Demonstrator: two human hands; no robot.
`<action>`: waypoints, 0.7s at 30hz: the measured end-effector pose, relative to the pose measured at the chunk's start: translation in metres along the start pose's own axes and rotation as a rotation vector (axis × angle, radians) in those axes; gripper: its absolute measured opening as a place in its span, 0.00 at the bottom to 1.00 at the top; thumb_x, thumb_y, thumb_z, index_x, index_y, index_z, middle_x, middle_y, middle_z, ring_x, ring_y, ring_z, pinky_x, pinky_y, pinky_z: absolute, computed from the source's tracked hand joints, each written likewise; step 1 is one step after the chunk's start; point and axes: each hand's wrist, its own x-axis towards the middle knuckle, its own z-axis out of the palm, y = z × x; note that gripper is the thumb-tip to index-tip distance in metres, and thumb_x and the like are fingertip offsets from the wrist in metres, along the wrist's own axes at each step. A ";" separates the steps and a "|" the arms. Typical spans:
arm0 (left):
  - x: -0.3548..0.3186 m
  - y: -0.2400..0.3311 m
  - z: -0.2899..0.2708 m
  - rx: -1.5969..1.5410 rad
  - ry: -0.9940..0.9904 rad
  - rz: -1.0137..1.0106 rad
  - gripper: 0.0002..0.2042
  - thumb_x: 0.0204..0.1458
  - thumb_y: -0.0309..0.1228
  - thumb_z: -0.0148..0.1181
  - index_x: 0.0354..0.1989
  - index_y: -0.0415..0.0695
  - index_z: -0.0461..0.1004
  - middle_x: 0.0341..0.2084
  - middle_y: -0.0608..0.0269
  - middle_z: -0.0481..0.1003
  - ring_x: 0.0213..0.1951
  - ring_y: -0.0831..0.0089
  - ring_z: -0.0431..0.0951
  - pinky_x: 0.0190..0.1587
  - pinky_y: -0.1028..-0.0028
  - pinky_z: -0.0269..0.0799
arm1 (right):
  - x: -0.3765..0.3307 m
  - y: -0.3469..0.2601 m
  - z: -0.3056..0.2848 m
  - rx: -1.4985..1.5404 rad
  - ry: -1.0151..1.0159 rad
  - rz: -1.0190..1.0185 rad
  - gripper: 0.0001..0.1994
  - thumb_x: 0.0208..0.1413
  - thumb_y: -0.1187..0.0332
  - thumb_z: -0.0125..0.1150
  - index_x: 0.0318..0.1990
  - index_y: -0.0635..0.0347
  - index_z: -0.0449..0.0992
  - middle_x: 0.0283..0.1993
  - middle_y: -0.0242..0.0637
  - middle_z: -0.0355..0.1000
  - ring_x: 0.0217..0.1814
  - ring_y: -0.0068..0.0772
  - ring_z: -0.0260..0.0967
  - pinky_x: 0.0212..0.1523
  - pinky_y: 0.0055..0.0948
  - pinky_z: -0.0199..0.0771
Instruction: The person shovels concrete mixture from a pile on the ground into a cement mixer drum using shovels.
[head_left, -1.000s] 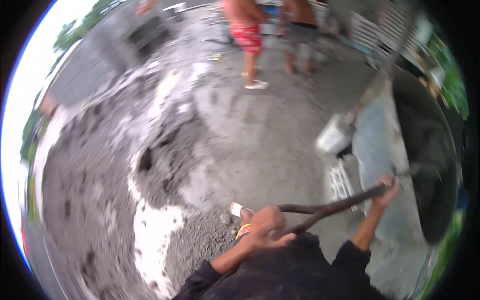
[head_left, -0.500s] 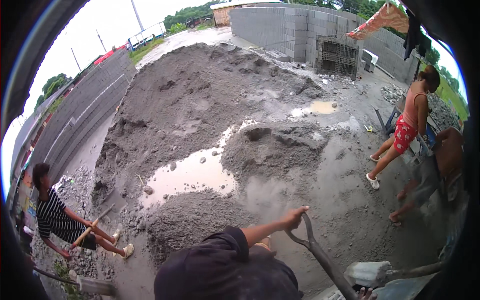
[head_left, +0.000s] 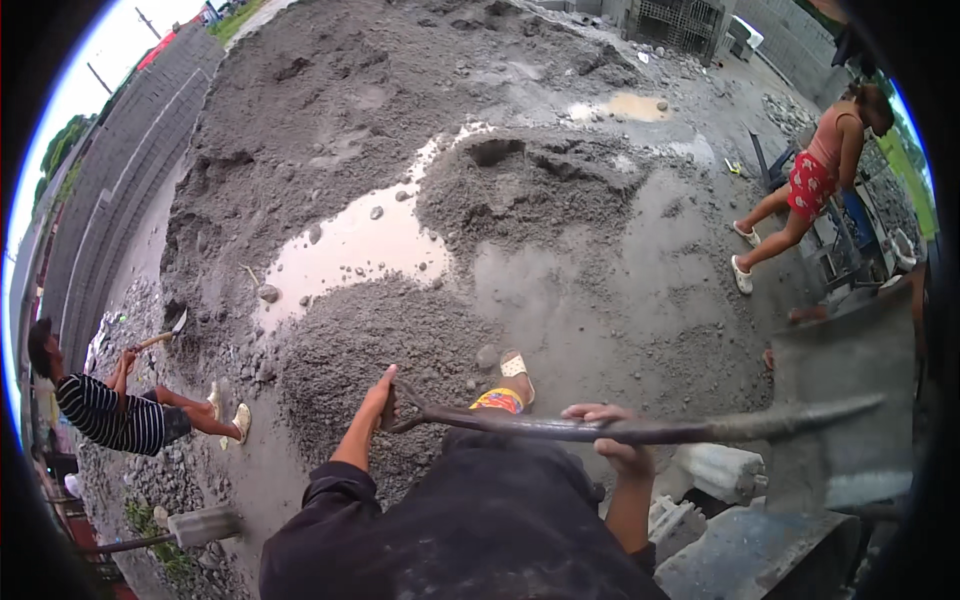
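I hold a long shovel crosswise in front of my body. My left hand is closed on its D-shaped handle, above the near edge of a gravelly grey sand heap. My right hand wraps round the dark shaft about midway, fingers over the top and thumb below. Off to the right, the wide grey shovel blade is raised and slightly blurred, with no load visible on the part that shows. Below it lies a curved grey-blue metal piece.
A pale concrete lump lies beside my right forearm. Muddy water pools within the sand. At left, a person in a striped shirt holds another shovel. A person in red shorts stands at right; someone else is mostly hidden behind my blade.
The handle end swung left with my left hand, and the shovel's blade came up into view at right. My right hand rose from the lower edge. The striped-shirt person's shovel moved toward the heap.
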 end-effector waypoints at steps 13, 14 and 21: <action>-0.082 0.024 0.081 -0.845 0.074 0.038 0.08 0.47 0.24 0.56 0.23 0.47 0.62 0.13 0.69 0.61 0.15 0.76 0.64 0.16 0.73 0.63 | 0.233 0.284 -0.115 0.869 0.713 0.845 0.10 0.52 0.67 0.59 0.33 0.56 0.62 0.24 0.35 0.63 0.27 0.31 0.64 0.33 0.38 0.70; -0.079 0.045 0.116 -0.860 0.137 0.049 0.08 0.46 0.22 0.56 0.24 0.46 0.61 0.14 0.68 0.61 0.14 0.76 0.64 0.15 0.72 0.63 | 0.243 0.301 -0.103 0.785 0.737 0.908 0.09 0.51 0.68 0.58 0.26 0.58 0.64 0.22 0.37 0.64 0.25 0.34 0.64 0.32 0.38 0.72; 0.058 0.071 0.204 -0.801 0.397 0.164 0.06 0.43 0.20 0.53 0.23 0.42 0.61 0.11 0.66 0.62 0.10 0.77 0.62 0.12 0.75 0.62 | 0.281 0.400 -0.098 0.476 0.629 1.088 0.04 0.53 0.72 0.55 0.31 0.61 0.67 0.22 0.35 0.66 0.24 0.31 0.67 0.27 0.35 0.73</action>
